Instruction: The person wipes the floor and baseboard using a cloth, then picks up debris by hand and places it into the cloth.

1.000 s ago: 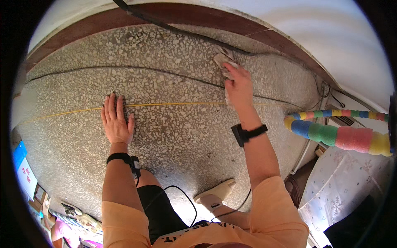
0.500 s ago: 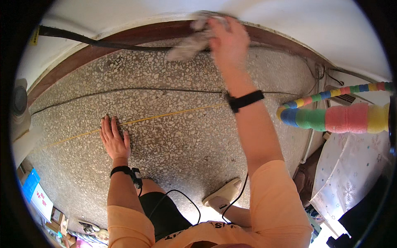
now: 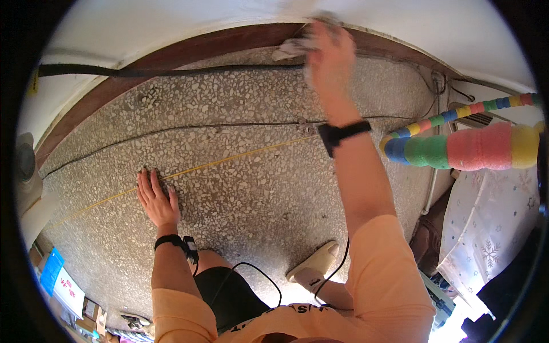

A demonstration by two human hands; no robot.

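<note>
My left hand (image 3: 157, 200) lies flat on the speckled terrazzo floor (image 3: 246, 194), fingers spread, its fingertips close to a thin yellow line (image 3: 240, 155) across the floor. Stretched out to the far wall, my right hand (image 3: 333, 68) is closed round a crumpled greyish-white cloth (image 3: 291, 49). The cloth is against the dark red-brown baseboard (image 3: 223, 48), partly hidden by the fingers and blurred by motion. A thick black cable (image 3: 171, 72) runs along the foot of the wall toward that hand.
A thinner dark cable (image 3: 200, 125) crosses the floor between my hands. Multicoloured foam-covered bars (image 3: 474, 147) jut in from the right, above a white snowflake-patterned cloth (image 3: 480, 228). Boxes and papers (image 3: 66, 288) stand at lower left. My slippered foot (image 3: 314, 262) is near the bottom.
My right hand has moved a little to the right along the baseboard with the cloth, which trails less to the left. My left hand stays flat in place; the view has shifted slightly.
</note>
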